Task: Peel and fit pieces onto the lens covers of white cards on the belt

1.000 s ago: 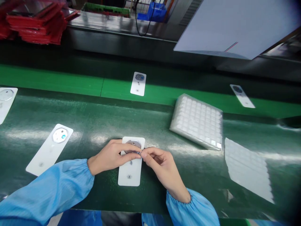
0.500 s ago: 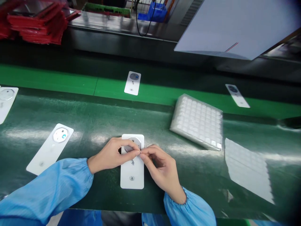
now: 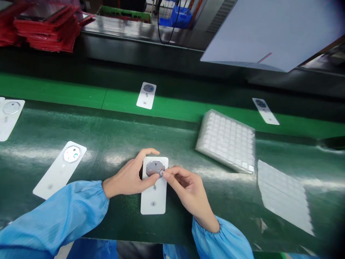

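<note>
Flat on the green worktop in front of me is a white panel [image 3: 153, 198] with a grey octagonal disc [image 3: 154, 167] near its top and small dark markings below. My left hand [image 3: 132, 175] is open at the panel's left side, thumb over the lower part of the disc and index finger stretched past the top edge. With its thumb and index finger, my right hand [image 3: 188, 187] pinches a tiny pale piece [image 3: 161, 173] at the disc's lower right. What kind of piece it is cannot be made out.
To the left lies another white panel [image 3: 55, 174]. More panels [image 3: 147, 102] lie on the bright green strip [image 3: 185, 108] behind. At right are a clear tray [image 3: 229, 142] of white pieces and a pale sheet [image 3: 284, 196]. Red packets [image 3: 51, 34] are stacked far left.
My left index finger has lifted away from the right fingertips and opened out toward the panel's top, uncovering the disc. The right hand keeps its pinch, with the pale piece now showing.
</note>
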### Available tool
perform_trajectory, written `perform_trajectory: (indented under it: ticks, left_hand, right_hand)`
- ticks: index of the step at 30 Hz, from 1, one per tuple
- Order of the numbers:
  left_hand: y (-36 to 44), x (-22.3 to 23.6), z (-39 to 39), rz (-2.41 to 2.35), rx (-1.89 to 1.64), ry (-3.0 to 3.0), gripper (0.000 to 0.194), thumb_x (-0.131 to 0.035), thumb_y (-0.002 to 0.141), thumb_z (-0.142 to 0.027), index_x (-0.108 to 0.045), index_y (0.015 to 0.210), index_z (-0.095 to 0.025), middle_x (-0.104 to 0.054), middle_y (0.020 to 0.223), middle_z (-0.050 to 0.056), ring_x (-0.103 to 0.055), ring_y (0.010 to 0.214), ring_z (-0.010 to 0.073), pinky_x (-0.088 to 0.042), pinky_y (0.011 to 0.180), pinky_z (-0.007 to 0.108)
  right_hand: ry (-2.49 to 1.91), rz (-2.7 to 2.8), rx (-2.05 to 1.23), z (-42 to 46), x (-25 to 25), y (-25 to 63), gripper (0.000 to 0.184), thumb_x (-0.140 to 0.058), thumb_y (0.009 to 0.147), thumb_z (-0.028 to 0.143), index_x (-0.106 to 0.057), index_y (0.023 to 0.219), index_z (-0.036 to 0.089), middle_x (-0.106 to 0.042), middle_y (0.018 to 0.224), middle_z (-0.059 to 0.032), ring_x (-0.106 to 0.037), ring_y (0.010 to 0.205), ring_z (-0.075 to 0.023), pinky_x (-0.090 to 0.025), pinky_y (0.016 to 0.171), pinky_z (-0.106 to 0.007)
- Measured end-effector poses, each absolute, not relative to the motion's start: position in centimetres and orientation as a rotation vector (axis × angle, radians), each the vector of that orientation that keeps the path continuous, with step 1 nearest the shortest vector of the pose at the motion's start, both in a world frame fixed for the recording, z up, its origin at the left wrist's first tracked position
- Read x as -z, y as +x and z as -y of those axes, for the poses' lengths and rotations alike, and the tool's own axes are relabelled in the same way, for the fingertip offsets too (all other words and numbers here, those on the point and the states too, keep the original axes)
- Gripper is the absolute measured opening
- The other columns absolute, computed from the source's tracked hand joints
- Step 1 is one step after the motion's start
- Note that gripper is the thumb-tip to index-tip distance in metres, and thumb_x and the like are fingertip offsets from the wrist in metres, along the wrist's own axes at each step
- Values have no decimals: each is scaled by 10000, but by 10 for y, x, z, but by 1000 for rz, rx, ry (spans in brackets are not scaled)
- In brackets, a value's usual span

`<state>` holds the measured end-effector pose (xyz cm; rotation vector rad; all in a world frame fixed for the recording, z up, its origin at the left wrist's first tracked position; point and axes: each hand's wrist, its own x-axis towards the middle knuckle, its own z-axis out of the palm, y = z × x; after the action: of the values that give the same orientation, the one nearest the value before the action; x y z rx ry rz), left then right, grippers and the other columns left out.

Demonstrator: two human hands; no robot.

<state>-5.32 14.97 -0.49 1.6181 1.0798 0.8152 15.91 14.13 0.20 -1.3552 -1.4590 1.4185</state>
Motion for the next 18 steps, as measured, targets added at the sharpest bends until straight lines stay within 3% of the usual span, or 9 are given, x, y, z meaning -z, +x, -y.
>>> perform_trajectory:
  ticks: [3,8,18]
  left_hand:
    - [-54,5,-149,-1064,-790,1629,710,-627,922,-253,-289,1545,-220,-703,863,-2,-661,693,169,-518,635,279]
    - [-55,6,-148,-1081,-765,1696,623,-614,940,-281,-388,1519,-236,-731,994,39,-689,793,191,-530,683,296]
    - [-55,4,-148,-1077,-712,1742,637,-604,936,-268,-379,1531,-237,-668,807,-33,-601,624,146,-467,613,271]
  right_hand:
    - [-1407,1472,-1438,-142,-4,160,381,-732,881,558,-740,820,182,-698,727,-57,-612,658,-181,-466,550,-279]
    - [-1486,1586,-1338,-143,-12,159,401,-702,897,571,-752,845,177,-671,682,-44,-605,610,-179,-467,545,-295]
    - [-1559,1678,-1266,-146,-18,156,437,-653,902,586,-751,818,168,-638,673,-45,-519,568,-156,-388,492,-279]
